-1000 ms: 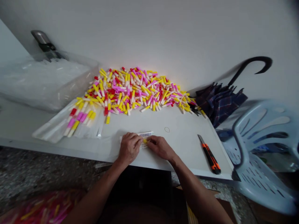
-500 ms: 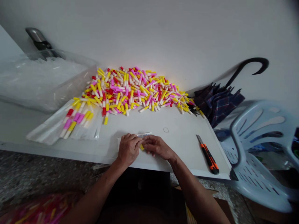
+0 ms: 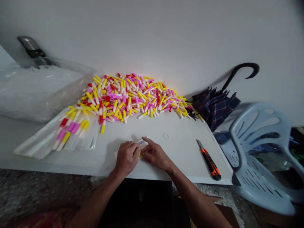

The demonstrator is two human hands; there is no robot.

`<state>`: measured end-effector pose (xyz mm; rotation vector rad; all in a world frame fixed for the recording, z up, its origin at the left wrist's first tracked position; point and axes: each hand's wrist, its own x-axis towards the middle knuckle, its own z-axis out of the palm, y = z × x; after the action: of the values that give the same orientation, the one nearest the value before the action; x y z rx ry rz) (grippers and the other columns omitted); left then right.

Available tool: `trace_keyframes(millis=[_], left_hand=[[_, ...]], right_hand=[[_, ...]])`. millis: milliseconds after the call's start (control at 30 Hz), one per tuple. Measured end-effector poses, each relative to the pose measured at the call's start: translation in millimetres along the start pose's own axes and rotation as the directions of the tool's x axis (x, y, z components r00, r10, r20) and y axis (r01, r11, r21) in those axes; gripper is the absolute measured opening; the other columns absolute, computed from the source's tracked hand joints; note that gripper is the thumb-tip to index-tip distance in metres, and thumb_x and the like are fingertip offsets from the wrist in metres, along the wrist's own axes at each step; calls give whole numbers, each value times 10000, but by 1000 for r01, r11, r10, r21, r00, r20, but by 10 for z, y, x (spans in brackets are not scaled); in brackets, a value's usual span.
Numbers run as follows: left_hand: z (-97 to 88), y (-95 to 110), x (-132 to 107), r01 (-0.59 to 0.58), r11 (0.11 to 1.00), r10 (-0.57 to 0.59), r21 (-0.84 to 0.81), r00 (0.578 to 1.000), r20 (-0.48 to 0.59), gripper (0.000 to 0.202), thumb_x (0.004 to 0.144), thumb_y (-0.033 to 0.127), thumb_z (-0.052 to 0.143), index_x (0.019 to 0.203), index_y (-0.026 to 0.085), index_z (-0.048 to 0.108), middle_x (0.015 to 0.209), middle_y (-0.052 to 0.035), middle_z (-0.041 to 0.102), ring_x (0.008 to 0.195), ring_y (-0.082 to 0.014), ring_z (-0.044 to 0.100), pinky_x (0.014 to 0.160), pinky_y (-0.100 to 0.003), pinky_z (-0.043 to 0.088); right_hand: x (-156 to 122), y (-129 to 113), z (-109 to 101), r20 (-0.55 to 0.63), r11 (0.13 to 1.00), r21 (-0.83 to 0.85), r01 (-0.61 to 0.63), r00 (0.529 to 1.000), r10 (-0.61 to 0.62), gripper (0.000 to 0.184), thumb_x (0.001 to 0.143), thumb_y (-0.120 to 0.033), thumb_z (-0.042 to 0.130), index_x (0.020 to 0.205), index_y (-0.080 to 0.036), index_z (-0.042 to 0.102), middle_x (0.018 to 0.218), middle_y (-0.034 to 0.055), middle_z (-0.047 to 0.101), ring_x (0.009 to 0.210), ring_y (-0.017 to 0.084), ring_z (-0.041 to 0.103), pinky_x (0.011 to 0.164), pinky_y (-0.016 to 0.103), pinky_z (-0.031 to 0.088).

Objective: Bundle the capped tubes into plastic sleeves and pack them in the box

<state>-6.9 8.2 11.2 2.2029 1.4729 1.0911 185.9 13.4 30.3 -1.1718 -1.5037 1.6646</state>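
Observation:
Both my hands meet at the table's front, over a small labelled plastic sleeve [image 3: 142,142] lying on a flat clear film [image 3: 118,155]. My left hand [image 3: 127,158] presses on it from the left, and my right hand [image 3: 155,154] pinches it from the right. A yellow-tipped tube [image 3: 140,155] shows between them, mostly hidden by my fingers. Behind my hands lies a large heap of small capped tubes [image 3: 125,98] in yellow, pink, red and white. Filled clear bags of tubes [image 3: 71,133] lie at the heap's front left.
On the white table [image 3: 180,148] lie an orange-handled utility knife [image 3: 210,163] to the right and a small ring [image 3: 165,136]. A clear plastic bin [image 3: 42,91] stands back left, a folded plaid umbrella [image 3: 216,106] back right, and a pale blue plastic chair [image 3: 258,158] beyond the table's right edge.
My hands have drawn closer around the sleeve, and less of its label shows. The whole view has shifted, with the table's objects sliding left and down.

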Motion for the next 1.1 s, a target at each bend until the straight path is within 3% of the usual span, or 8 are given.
trace_keyframes(millis=[233, 433, 533, 600, 700, 833, 1000, 1100], left_hand=[[14, -27, 31, 4, 1000, -4, 15, 1000, -19, 163, 987, 195, 582, 864, 223, 684, 851, -38, 713, 864, -231, 633, 822, -382, 408], [30, -41, 17, 0, 1000, -1, 13, 1000, 7, 181, 1008, 213, 566, 871, 229, 683, 867, -34, 718, 878, -234, 633, 820, -393, 397], [41, -57, 5, 0, 1000, 0, -6, 1000, -5, 202, 1031, 252, 559, 873, 234, 684, 870, -30, 720, 868, -227, 625, 816, -396, 398], [52, -68, -8, 4, 1000, -4, -6, 1000, -22, 202, 1034, 261, 558, 882, 233, 687, 877, -34, 722, 875, -228, 625, 823, -397, 404], [60, -73, -24, 5, 1000, -5, 3, 1000, -31, 204, 1036, 267, 556, 887, 233, 691, 879, -38, 725, 873, -228, 628, 821, -397, 406], [56, -66, -29, 3, 1000, -3, 4, 1000, -25, 207, 1039, 258, 549, 892, 230, 692, 876, -38, 721, 875, -224, 629, 823, -396, 412], [64, -81, -38, 4, 1000, -4, 4, 1000, -23, 193, 1043, 256, 557, 901, 230, 685, 885, -30, 719, 877, -219, 618, 825, -399, 407], [65, -97, -43, -7, 1000, 7, -3, 1000, -25, 203, 1051, 267, 545, 910, 230, 685, 893, -32, 722, 875, -218, 616, 826, -404, 409]], right_hand=[[45, 72, 70, -25, 1000, 8, -28, 999, 29, 801, 846, -214, 720, 1590, -269, 431, 1043, 44, 773, 502, 93, 616, 444, 209, 445], [151, -112, -196, 177, 995, -44, -90, 979, 96, 710, 891, -390, 730, 1538, -209, 497, 966, 60, 770, 557, 141, 682, 471, 232, 498], [525, -251, -574, -226, 978, -211, 5, 973, -53, 617, 888, -531, 713, 1355, -138, 622, 736, 22, 706, 515, 155, 636, 475, 254, 504], [896, -335, -844, -503, 946, -324, 19, 844, -189, 650, 875, -554, 707, 1369, -148, 589, 869, 55, 726, 600, 172, 663, 516, 273, 523], [1467, -416, -1139, -607, 860, -508, -58, 732, -309, 650, 817, -475, 759, 1356, -154, 590, 958, 79, 727, 773, 221, 685, 684, 341, 560], [1930, -437, -1249, -587, 806, -593, 2, 684, -434, 412, 832, -383, 698, 1179, -162, 685, 878, 66, 716, 840, 243, 664, 822, 383, 538], [1678, -497, -1431, -633, 849, -522, 78, 632, -447, 378, 915, -467, 572, 1083, -147, 682, 800, 56, 679, 714, 199, 632, 668, 317, 534], [1197, -642, -1699, -536, 909, -377, 176, 760, -369, 367, 889, -531, 653, 916, -165, 671, 628, -9, 589, 530, 135, 529, 532, 260, 473]])
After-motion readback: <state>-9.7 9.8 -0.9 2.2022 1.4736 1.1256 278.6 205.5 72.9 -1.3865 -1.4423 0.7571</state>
